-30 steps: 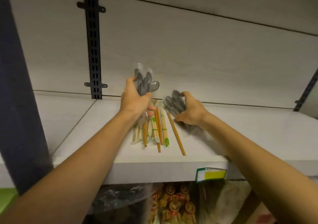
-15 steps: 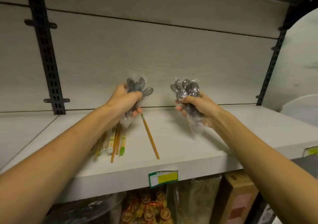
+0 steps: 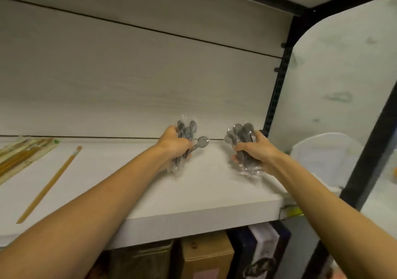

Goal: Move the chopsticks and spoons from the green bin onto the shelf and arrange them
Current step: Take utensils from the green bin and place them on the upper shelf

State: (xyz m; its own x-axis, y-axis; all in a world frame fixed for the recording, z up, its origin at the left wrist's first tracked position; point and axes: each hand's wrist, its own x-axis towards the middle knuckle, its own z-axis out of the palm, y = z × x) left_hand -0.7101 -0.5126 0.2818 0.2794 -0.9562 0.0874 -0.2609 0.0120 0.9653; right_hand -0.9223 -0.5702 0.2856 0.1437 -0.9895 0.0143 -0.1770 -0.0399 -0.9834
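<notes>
Spoon bundles held over the shelf's right end

Left hand wrapped round one bagged spoon bundle, right hand round another, both just above the shelf. Chopsticks lying far left. Probably light, stiff, slippery in plastic; best gripped round the handles

White shelf, wood-grain look. Wrapped chopstick packs lie far left. One loose chopstick lies just beside them.
</notes>
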